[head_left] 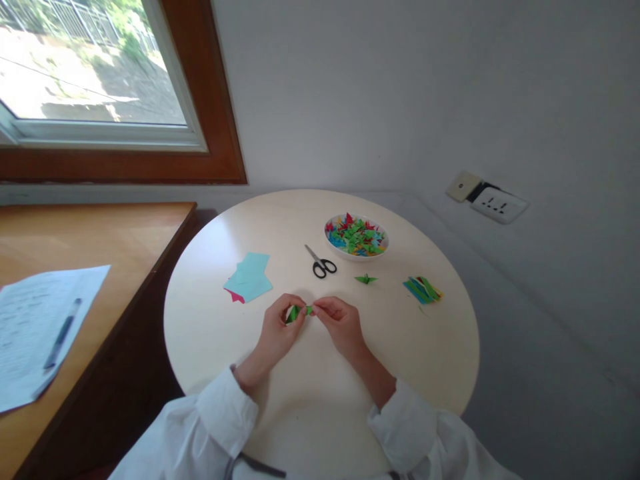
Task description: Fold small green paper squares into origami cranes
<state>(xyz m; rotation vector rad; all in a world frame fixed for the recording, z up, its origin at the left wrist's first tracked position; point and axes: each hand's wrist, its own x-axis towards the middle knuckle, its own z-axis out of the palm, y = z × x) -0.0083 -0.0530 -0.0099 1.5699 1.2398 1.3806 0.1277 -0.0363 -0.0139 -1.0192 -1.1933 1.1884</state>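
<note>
One green paper (pixel 293 314) (folded): left fingers (pixel 301 319) clamped around it, right fingers (pixel 323 307) pinching end.

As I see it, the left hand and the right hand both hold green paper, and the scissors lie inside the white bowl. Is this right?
Not entirely: the scissors lie on the table, outside the white bowl, as the head view shows. The left hand and right hand do both hold green paper.
</note>
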